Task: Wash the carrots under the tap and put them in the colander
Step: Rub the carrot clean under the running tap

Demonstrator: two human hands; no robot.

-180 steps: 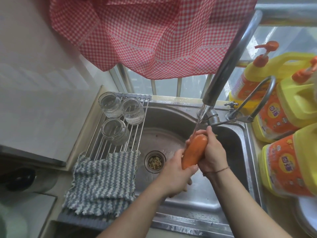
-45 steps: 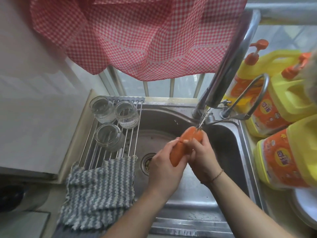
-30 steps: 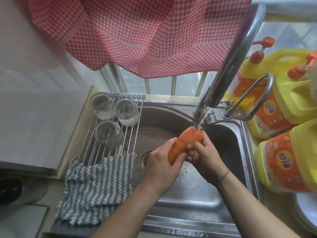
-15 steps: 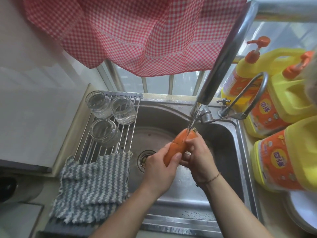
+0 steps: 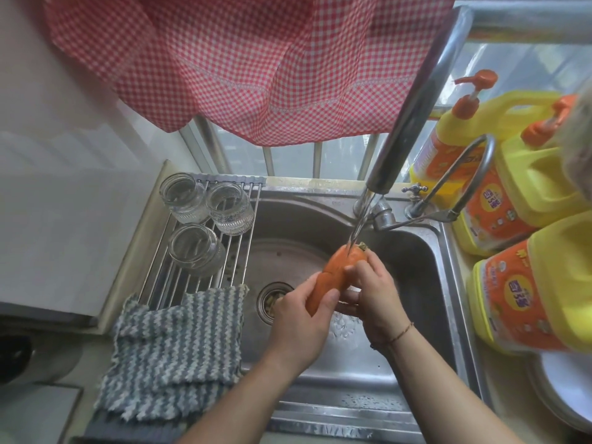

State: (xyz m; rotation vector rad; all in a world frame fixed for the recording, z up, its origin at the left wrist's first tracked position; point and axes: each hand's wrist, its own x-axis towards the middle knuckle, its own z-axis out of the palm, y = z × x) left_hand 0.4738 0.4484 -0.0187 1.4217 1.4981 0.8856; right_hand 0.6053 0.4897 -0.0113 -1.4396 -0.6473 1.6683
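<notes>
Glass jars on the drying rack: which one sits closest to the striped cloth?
The lone front glass jar, standing just behind the striped cloth. The other two glass jars stand side by side at the drying rack's far end.

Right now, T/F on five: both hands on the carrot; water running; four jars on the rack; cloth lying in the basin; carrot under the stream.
1. Both the left hand and right hand hold the carrot. True.
2. Water runs from the tap. True; a thin stream falls from its spout.
3. Four glass jars stand on the drying rack. False: there are three glass jars.
4. The striped cloth lies in the sink basin. False: it lies on the rack's near end, left of the basin.
5. The stream lands on the carrot's top end. True.
</notes>
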